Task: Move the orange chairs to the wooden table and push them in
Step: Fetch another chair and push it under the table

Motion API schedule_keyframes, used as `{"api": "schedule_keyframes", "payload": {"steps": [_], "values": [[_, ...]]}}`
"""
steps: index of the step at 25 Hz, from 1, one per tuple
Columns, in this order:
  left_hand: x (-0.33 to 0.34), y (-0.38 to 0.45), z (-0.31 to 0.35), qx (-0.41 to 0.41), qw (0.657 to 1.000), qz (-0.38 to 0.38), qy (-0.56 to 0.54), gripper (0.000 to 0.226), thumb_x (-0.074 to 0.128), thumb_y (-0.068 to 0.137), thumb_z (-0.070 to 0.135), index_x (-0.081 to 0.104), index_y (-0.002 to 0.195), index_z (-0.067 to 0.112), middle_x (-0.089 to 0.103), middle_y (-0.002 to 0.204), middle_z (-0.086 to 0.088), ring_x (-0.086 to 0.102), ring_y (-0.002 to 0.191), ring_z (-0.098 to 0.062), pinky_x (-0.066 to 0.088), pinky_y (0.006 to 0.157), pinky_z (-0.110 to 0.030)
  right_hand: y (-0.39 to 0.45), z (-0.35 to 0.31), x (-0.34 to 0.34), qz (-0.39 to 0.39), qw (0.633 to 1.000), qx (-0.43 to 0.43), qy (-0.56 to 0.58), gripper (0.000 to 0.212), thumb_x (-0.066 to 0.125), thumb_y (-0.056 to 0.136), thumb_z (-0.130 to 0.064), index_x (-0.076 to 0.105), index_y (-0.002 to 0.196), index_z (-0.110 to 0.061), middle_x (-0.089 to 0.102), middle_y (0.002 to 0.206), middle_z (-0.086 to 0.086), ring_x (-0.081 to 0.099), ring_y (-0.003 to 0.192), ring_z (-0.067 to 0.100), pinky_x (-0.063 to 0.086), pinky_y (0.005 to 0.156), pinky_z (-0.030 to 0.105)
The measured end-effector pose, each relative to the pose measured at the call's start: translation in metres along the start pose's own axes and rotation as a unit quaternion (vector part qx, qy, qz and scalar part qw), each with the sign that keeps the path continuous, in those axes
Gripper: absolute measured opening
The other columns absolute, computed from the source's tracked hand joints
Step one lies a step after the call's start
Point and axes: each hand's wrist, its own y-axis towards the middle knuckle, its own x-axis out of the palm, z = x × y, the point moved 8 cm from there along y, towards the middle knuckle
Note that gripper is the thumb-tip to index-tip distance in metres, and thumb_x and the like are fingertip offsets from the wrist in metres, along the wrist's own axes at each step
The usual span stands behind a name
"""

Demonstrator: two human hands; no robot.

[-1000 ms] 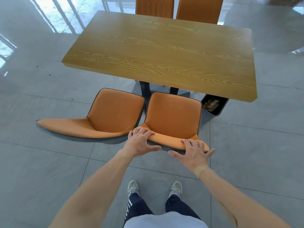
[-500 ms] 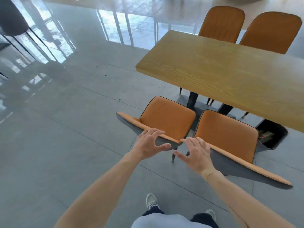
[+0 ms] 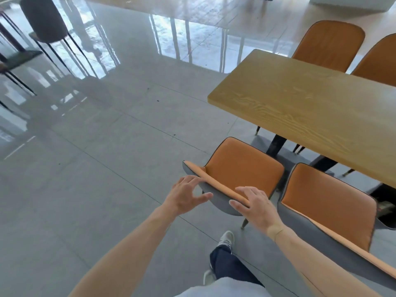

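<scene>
Both hands (image 3: 222,200) shifted onto left orange chair (image 3: 240,174), fingers loose

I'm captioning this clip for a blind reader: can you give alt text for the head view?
A person's right hand rests on the top edge of the near-left orange chair at a wooden table, while the left hand hovers open beside it. A second orange chair stands to its right, two more beyond the table.
</scene>
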Motion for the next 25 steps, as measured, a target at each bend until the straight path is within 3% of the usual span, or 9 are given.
{"api": "schedule_keyframes", "payload": {"steps": [5, 12, 16, 19, 25], "values": [[-0.012, 0.035, -0.014, 0.028, 0.999, -0.01, 0.026, 0.063, 0.054, 0.082, 0.069, 0.05, 0.133, 0.032, 0.046, 0.138, 0.01, 0.039, 0.125, -0.013, 0.036, 0.107, -0.04, 0.033, 0.011, 0.011, -0.024, 0.999, 0.032, 0.033, 0.07, 0.038, 0.078, -0.081, 0.045, 0.134, -0.041, 0.046, 0.142, -0.014, 0.04, 0.129, 0.013, 0.042, 0.104, 0.039], [0.007, 0.076, -0.026, 0.072, 0.989, -0.093, 0.092, 0.069, 0.05, 0.077, 0.076, 0.049, 0.134, 0.037, 0.039, 0.142, 0.015, 0.024, 0.136, -0.011, 0.027, 0.112, -0.041, 0.038, 0.017, 0.033, -0.07, 0.994, 0.079, 0.009, 0.074, 0.035, 0.077, -0.084, 0.046, 0.134, -0.039, 0.05, 0.135, -0.018, 0.047, 0.115, 0.007, 0.043, 0.097, 0.029], [0.013, 0.09, -0.034, 0.107, 0.978, -0.14, 0.116, 0.078, 0.04, 0.071, 0.087, 0.045, 0.136, 0.043, 0.038, 0.143, 0.017, 0.023, 0.137, -0.012, 0.018, 0.114, -0.043, 0.029, 0.017, 0.04, -0.029, 0.985, 0.158, -0.064, 0.088, 0.017, 0.066, -0.096, 0.043, 0.133, -0.046, 0.052, 0.133, -0.022, 0.045, 0.121, 0.007, 0.03, 0.108, 0.043], [0.014, 0.102, -0.036, 0.141, 0.966, -0.16, 0.146, 0.086, 0.03, 0.066, 0.094, 0.043, 0.136, 0.045, 0.04, 0.141, 0.019, 0.025, 0.135, -0.012, 0.019, 0.113, -0.049, 0.019, 0.017, 0.038, 0.014, 0.966, 0.247, -0.073, 0.095, 0.015, 0.059, -0.101, 0.046, 0.131, -0.046, 0.052, 0.133, -0.022, 0.043, 0.124, 0.01, 0.022, 0.11, 0.049], [0.017, 0.107, -0.034, 0.192, 0.955, -0.162, 0.159, 0.091, 0.019, 0.063, 0.098, 0.044, 0.133, 0.046, 0.045, 0.137, 0.019, 0.031, 0.131, -0.012, 0.022, 0.109, -0.061, -0.004, 0.01, 0.043, 0.071, 0.935, 0.346, -0.027, 0.101, 0.02, 0.055, -0.101, 0.043, 0.135, -0.043, 0.045, 0.14, -0.015, 0.031, 0.134, 0.016, 0.031, 0.107, 0.051]]}}
